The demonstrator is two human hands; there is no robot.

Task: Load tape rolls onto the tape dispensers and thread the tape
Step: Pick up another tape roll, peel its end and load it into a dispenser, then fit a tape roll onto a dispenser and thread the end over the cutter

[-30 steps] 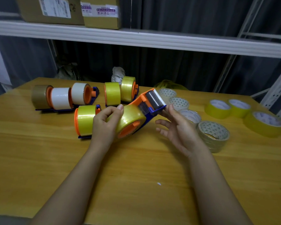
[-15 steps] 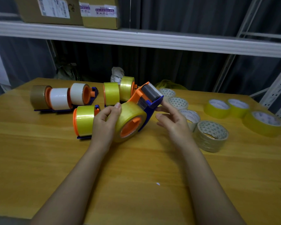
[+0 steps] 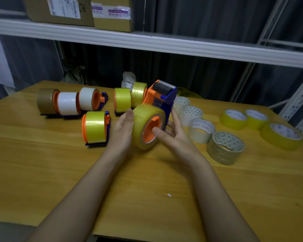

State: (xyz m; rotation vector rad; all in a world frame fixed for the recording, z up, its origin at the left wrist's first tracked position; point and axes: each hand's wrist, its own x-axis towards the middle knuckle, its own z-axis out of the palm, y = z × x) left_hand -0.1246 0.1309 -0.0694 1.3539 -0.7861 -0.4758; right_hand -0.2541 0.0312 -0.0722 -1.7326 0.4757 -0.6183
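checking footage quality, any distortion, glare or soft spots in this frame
Head view: wide-angle bend, the white shelf bows; dim, dark backdrop; glare streaks on the yellow tape roll held between the left hand and right hand; box labels on the shelf are too soft to read.

Orange-and-blue tape dispenser (image 3: 162, 96) tilted above the table, yellowish tape roll (image 3: 143, 119) on its orange hub.
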